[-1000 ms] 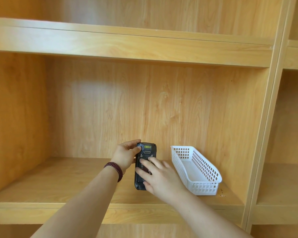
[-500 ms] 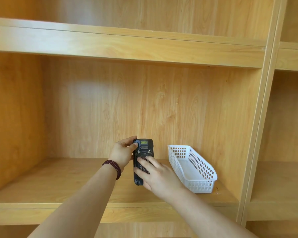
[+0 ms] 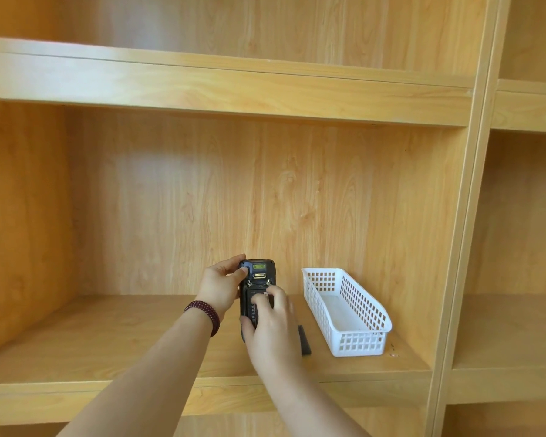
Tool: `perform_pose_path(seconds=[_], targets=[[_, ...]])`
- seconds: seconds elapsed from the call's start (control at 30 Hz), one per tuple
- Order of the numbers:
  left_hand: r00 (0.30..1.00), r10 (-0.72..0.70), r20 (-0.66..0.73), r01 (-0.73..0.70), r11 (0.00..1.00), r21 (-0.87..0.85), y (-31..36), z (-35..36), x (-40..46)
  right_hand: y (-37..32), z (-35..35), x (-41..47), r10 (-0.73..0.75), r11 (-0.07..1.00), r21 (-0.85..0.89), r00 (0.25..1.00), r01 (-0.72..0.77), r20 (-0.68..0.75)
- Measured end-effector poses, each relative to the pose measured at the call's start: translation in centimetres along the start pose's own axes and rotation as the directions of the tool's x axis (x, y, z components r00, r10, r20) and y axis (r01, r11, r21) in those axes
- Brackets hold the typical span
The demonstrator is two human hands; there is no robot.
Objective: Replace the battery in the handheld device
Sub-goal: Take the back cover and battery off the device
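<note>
A black handheld device point(image 3: 259, 273) stands upright over the wooden shelf point(image 3: 108, 335), its back facing me. My left hand point(image 3: 220, 286) grips its upper left side, thumb on the back near the top. My right hand point(image 3: 272, 324) covers the lower back. Its curled fingertips sit at the upper edge of the dark battery point(image 3: 252, 307) in the open compartment, and its thumb is on the battery's lower left side. A flat black piece point(image 3: 305, 341) lies on the shelf just right of my right wrist; I cannot tell whether it is a cover or a battery.
A white perforated plastic basket point(image 3: 353, 340) sits on the shelf to the right of the device, with nothing visible inside. A wooden upright point(image 3: 454, 279) closes the compartment on the right, and another shelf board point(image 3: 234, 89) runs overhead.
My right fingers have curled from flat against the device's back to hooking the battery's upper edge. The flat black piece has come into view beside my right wrist. The left hand's hold is unchanged.
</note>
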State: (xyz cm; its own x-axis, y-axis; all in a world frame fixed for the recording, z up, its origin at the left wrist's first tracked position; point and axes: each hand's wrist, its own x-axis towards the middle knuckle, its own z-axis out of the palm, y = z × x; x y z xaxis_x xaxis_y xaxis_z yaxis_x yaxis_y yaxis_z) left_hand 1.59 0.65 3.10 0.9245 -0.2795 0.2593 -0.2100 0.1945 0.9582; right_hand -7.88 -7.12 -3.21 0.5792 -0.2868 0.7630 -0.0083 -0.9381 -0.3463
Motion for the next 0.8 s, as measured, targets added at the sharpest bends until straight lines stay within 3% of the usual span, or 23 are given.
perform_pose_path(seconds=[0.27,0.6,0.8], targets=[[1.0,0.015,0.009,-0.015,1.0,0.008,-0.1,-0.4,-0.2,-1.2,-0.2,0.5,0.195,0.978,0.06,0.976,-0.201,0.097],[1.0,0.012,0.027,-0.012,1.0,-0.001,-0.9,0.1,0.0,-0.9,-0.7,0.7,0.267,0.964,-0.067,0.941,-0.258,0.208],[0.999,0.017,0.034,-0.017,1.0,-0.003,-1.1,0.6,0.0,-0.5,-0.8,0.6,0.247,0.969,-0.059,0.949,-0.24,0.194]])
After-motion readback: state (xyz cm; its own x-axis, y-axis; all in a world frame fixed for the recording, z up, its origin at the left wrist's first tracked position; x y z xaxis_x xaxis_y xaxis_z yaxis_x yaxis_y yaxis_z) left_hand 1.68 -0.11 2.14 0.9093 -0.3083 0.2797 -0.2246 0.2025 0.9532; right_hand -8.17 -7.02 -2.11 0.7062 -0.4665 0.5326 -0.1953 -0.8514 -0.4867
